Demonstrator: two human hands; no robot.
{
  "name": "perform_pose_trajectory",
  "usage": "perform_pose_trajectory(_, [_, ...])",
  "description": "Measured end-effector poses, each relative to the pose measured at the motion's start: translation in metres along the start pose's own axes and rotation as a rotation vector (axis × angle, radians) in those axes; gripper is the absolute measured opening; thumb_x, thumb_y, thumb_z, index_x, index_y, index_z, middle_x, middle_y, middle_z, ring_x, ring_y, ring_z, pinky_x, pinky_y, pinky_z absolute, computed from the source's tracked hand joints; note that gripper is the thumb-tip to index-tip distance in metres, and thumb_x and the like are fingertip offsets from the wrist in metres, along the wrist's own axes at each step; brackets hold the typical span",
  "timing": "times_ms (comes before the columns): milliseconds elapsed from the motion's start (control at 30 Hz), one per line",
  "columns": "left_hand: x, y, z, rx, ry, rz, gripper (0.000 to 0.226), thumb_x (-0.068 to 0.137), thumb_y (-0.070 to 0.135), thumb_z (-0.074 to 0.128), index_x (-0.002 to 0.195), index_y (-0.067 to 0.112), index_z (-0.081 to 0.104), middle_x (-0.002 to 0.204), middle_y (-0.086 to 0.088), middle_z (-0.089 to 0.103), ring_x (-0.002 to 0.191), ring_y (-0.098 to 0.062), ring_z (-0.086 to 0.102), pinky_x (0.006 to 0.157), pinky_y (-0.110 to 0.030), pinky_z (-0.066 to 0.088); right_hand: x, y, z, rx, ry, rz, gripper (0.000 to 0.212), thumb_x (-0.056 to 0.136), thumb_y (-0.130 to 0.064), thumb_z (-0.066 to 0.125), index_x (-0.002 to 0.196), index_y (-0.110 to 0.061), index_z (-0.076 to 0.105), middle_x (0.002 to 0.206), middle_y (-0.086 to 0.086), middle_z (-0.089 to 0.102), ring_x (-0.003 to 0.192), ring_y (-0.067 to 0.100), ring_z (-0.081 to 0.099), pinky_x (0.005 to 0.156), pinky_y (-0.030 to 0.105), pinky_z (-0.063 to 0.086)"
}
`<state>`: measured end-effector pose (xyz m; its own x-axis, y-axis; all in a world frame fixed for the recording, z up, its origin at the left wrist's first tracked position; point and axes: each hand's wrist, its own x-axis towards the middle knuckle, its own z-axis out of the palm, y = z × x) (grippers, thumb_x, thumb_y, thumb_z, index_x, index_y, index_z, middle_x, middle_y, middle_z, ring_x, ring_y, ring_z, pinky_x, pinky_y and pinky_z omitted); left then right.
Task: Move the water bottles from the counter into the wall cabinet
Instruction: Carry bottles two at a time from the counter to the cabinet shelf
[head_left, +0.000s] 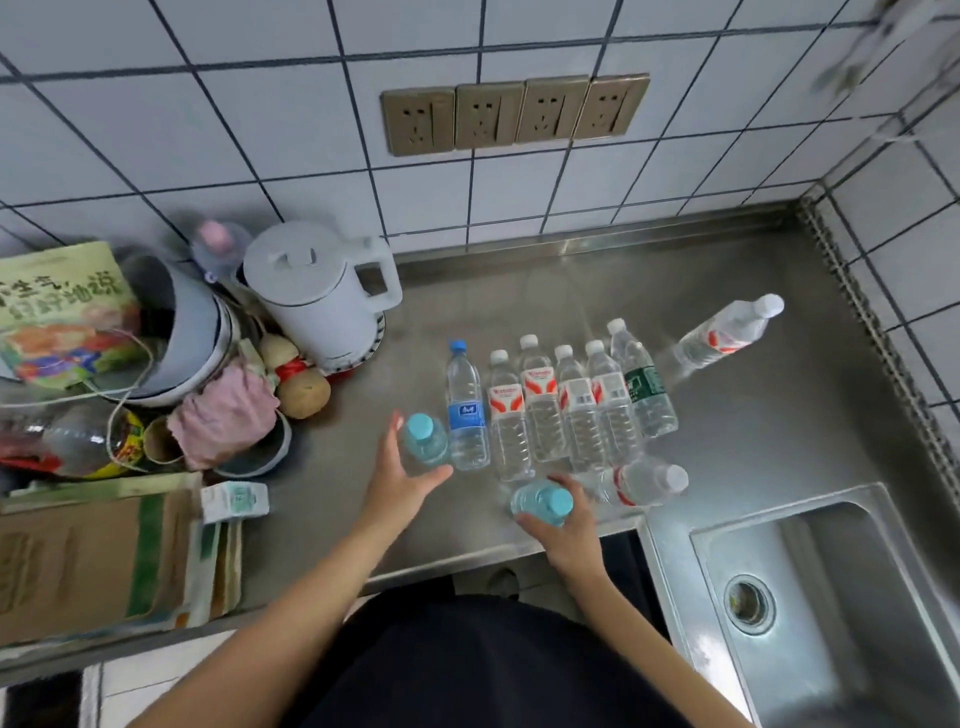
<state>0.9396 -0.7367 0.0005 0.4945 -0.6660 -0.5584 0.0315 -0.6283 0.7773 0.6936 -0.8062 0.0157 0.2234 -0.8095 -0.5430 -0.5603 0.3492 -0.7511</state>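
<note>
Nearest me, my right hand (566, 525) has its fingers wrapped round a teal-capped bottle (543, 503) above the worktop's (322, 535) front edge. My left hand (402, 480) cups a second teal-capped bottle (425, 439), fingers half curled about it. Beyond them a row of bottles (561, 400) stands mid-worktop; one red-labelled bottle (724, 332) stands towards the back right corner.
</note>
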Motion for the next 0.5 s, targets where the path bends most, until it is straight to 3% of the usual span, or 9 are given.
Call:
perform_pose_trajectory(67, [0.024,0.0,0.005,0.041,0.022,0.0,0.094,0.081,0.024,0.093,0.156,0.034,0.037,0.146,0.007,0.06,0.131,-0.015,0.059,0.113,-0.039,0.048,0.004,0.001,0.005,-0.007,0.033,0.03,0.062,0.077,-0.009,0.092,0.121,-0.034,0.056,0.108,-0.012,0.062,0.09,-0.001,0.064,0.068,0.005,0.049])
perform_pose_trajectory(133, [0.036,-0.003,0.01,0.085,0.068,0.016,0.07,0.081,0.028,0.092,0.135,0.042,0.048,0.123,0.013,0.069,0.111,-0.013,0.068,0.094,-0.034,0.055,0.003,0.004,0.008,-0.009,0.073,0.062,0.066,0.075,-0.005,0.091,0.127,-0.025,0.056,0.109,-0.011,0.062,0.092,0.001,0.064,0.069,0.003,0.048])
perform_pose_trajectory(233, [0.044,-0.003,0.011,0.102,0.071,0.055,0.06,0.082,0.031,0.091,0.122,0.049,0.049,0.11,0.022,0.068,0.099,0.005,0.064,0.079,-0.022,0.048,0.001,0.009,0.012,-0.001,0.136,0.068,0.066,0.072,-0.001,0.09,0.12,-0.03,0.055,0.107,-0.014,0.062,0.091,-0.011,0.063,0.069,0.003,0.048])
perform_pose_trajectory(300, [0.045,-0.002,0.009,0.123,0.076,0.08,0.055,0.083,0.033,0.091,0.12,0.045,0.052,0.106,0.023,0.068,0.094,0.007,0.064,0.074,-0.015,0.045,0.003,0.011,0.015,-0.002,0.15,0.064,0.065,0.072,-0.003,0.09,0.116,-0.033,0.053,0.105,-0.014,0.063,0.09,-0.015,0.062,0.068,0.004,0.049])
perform_pose_trajectory(400, [0.037,0.002,0.002,0.115,0.083,0.092,0.047,0.081,0.032,0.092,0.115,0.04,0.06,0.103,0.018,0.073,0.092,0.0,0.07,0.076,-0.021,0.052,0.006,0.008,0.012,0.029,0.16,0.08,0.058,0.074,-0.01,0.092,0.116,-0.029,0.057,0.102,-0.011,0.068,0.09,0.0,0.069,0.068,0.012,0.051])
perform_pose_trajectory(500, [0.008,0.008,-0.008,0.097,0.044,0.066,0.046,0.073,0.041,0.093,0.109,0.036,0.065,0.098,0.015,0.078,0.09,0.0,0.073,0.08,-0.03,0.057,0.0,0.008,0.001,0.138,0.139,0.098,0.047,0.072,-0.019,0.091,0.114,-0.019,0.069,0.102,0.001,0.078,0.097,0.021,0.075,0.082,0.035,0.061])
